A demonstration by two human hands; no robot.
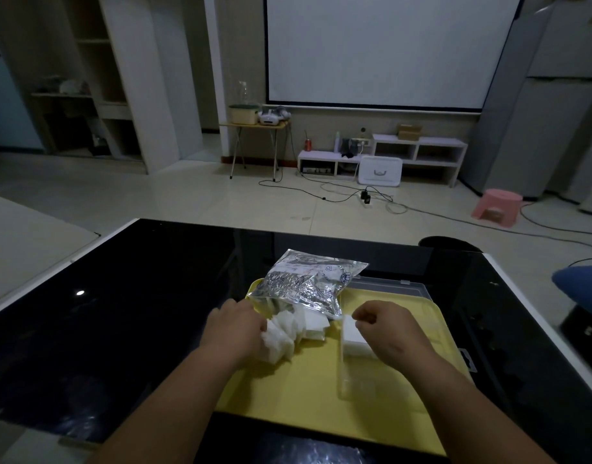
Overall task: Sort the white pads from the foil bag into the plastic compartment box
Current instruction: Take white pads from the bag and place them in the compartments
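A silver foil bag lies at the back of the yellow tray, its open mouth facing me. White pads spill from the bag onto the tray. My left hand grips a fanned bunch of these pads at the tray's left side. The clear plastic compartment box sits on the tray's right half, hard to make out. A neat stack of white pads stands in one of its compartments. My right hand has curled fingers pinching the top of that stack.
The tray rests on a glossy black table with white edges. The box's clear lid lies open behind it. A blue cushion is at the right, a pink stool on the floor beyond.
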